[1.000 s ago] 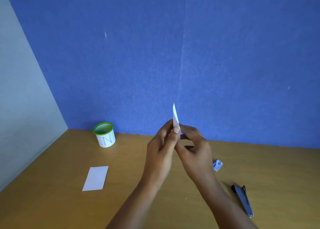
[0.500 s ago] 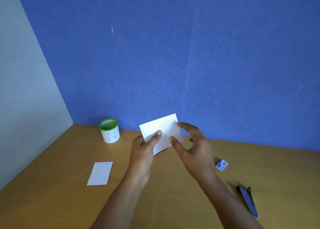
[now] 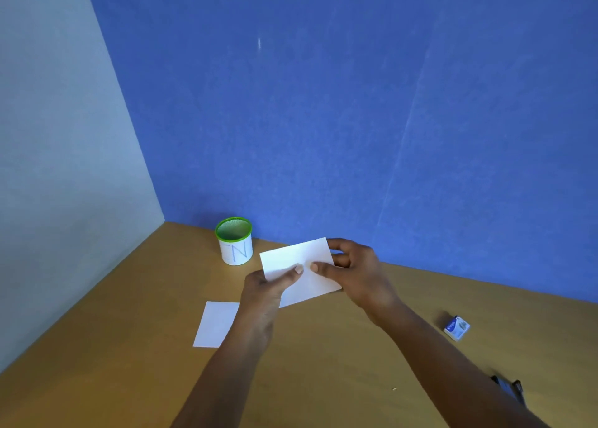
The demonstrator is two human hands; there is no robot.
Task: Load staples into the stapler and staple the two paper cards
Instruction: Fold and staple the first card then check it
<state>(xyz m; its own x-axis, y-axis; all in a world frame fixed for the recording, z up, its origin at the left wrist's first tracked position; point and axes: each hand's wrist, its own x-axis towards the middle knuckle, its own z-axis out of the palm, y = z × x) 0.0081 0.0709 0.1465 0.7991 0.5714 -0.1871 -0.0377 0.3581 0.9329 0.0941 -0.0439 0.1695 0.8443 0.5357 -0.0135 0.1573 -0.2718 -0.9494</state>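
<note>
A white paper card is held above the wooden desk by both hands. My left hand pinches its lower left part, thumb on top. My right hand pinches its right edge, thumb on the face and fingers behind. A second white card lies flat on the desk at the left, partly hidden by my left forearm. The small blue and white staple box sits on the desk at the right. The dark stapler lies at the lower right, mostly hidden behind my right forearm.
A white cup with a green rim and a letter N stands near the back corner. A blue wall closes the back and a grey wall the left. A tiny speck lies on the wooden desk.
The card went from edge-on to face-on and is now lower, nearer the desk. My right hand, open half a second ago, has closed on its right edge. The view shifted left.
</note>
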